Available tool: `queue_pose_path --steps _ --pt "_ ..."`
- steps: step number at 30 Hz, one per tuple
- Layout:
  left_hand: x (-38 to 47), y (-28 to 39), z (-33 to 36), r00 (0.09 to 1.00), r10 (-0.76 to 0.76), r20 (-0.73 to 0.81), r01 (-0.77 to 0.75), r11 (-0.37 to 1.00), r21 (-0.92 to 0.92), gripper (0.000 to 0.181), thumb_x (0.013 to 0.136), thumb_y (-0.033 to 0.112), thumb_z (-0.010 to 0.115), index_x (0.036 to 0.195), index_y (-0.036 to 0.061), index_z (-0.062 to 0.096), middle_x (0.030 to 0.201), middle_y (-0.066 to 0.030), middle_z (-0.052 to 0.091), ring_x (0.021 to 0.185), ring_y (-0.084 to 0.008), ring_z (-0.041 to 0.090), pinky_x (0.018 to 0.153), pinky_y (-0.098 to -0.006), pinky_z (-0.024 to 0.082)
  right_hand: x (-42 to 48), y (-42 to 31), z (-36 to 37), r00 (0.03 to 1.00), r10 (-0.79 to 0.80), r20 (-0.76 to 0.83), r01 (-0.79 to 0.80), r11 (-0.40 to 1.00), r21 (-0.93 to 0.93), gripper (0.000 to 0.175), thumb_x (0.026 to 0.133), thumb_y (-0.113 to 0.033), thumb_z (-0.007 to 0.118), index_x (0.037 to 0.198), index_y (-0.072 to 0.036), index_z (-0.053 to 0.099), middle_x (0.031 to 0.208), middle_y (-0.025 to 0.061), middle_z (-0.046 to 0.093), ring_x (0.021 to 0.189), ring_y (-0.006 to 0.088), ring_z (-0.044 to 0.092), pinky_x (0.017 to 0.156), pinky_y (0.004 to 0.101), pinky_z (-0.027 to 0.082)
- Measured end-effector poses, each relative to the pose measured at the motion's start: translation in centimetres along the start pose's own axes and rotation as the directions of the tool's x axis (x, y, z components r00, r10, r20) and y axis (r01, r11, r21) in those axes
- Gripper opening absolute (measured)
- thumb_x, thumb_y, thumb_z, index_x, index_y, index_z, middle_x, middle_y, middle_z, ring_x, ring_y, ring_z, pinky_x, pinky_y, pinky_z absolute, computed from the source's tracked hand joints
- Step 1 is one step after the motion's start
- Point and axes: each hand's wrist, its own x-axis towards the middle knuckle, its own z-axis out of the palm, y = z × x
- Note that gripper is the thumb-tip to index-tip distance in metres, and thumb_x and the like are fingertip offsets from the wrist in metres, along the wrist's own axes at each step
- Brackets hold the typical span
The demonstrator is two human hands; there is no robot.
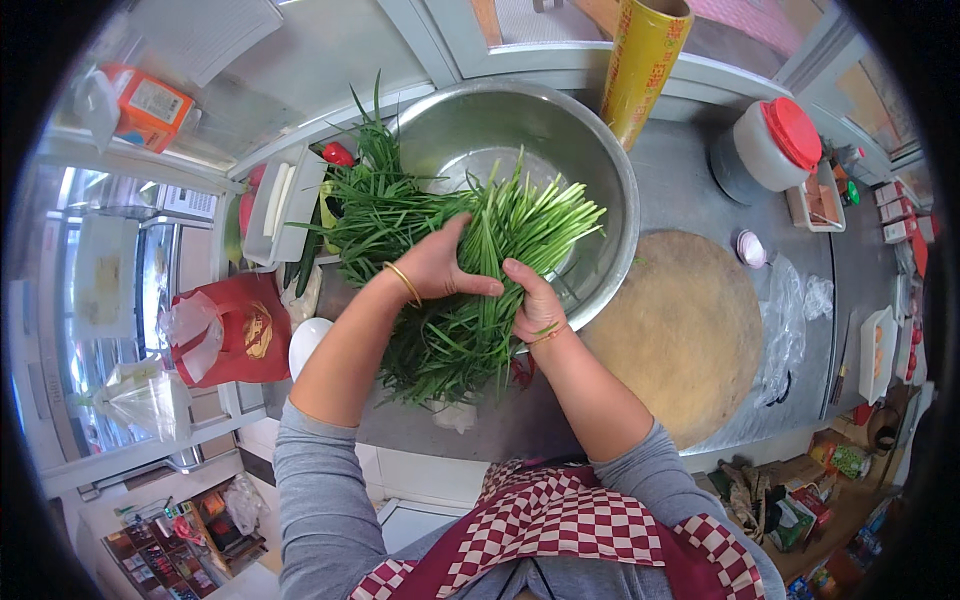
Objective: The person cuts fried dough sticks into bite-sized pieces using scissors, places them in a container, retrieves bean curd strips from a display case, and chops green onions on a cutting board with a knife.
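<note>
A large bunch of green Chinese chives lies across the left part of a big stainless steel bowl and hangs over its near rim. The pale cut stems point right, and the dark leaves spread left and towards me. My left hand, with a gold bangle at the wrist, rests spread on the chives, thumb and fingers apart; its fingertips are partly hidden among the leaves. My right hand is closed round the lower stems on the near side. Right of the bowl lies a round wooden chopping board.
A yellow roll of cling film stands behind the bowl. A red-lidded plastic jar is at the back right. Crumpled plastic bags lie right of the board. At left are a white bin and a red bag.
</note>
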Motion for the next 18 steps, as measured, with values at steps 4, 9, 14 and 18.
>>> queue_pose_path --steps 4,9,14,18 --pt "-1.0 -1.2 2.9 0.991 0.065 -0.119 -0.073 0.995 -0.061 0.086 0.077 0.042 0.088 0.141 -0.0014 0.049 0.131 -0.0221 0.063 0.119 -0.0343 0.062 0.106 -0.0396 0.045 0.4 -0.1 -0.7 0.994 -0.070 -0.083 0.058 0.989 -0.137 0.052 0.092 -0.018 0.074 0.138 -0.001 0.056 0.131 0.0131 0.066 0.117 0.0285 0.066 0.103 0.0446 0.054" --pt "-2.5 -1.2 4.0 0.961 0.181 -0.207 -0.156 0.979 0.132 0.095 0.079 0.056 0.081 0.142 -0.0077 0.050 0.152 -0.0323 0.039 0.143 -0.0471 0.036 0.119 -0.0493 0.033 0.5 -0.2 0.2 0.993 -0.091 0.075 0.104 0.976 -0.190 0.054 0.094 -0.019 0.075 0.140 -0.001 0.055 0.134 0.0110 0.065 0.120 0.0251 0.064 0.104 0.0412 0.053" --pt "-2.3 -1.6 1.8 0.968 0.235 -0.091 -0.189 0.916 0.353 0.093 0.079 0.057 0.081 0.143 -0.0043 0.050 0.155 -0.0277 0.039 0.146 -0.0502 0.032 0.120 -0.0525 0.028 1.3 0.6 1.8 0.976 -0.172 -0.136 0.124 0.944 -0.305 0.041 0.090 -0.016 0.073 0.127 0.000 0.065 0.118 0.0096 0.072 0.105 0.0230 0.070 0.093 0.0372 0.057" --pt "0.6 -3.6 0.1 0.939 -0.307 0.156 0.323 0.628 -0.708 0.042 0.104 0.044 0.054 0.124 0.0080 0.062 0.124 -0.0089 0.065 0.109 -0.0166 0.063 0.090 -0.0298 0.048 1.3 0.1 0.8 0.998 0.029 -0.059 -0.032 0.999 -0.038 0.035 0.090 -0.015 0.070 0.121 0.002 0.068 0.110 0.0114 0.073 0.097 0.0230 0.071 0.089 0.0376 0.059"
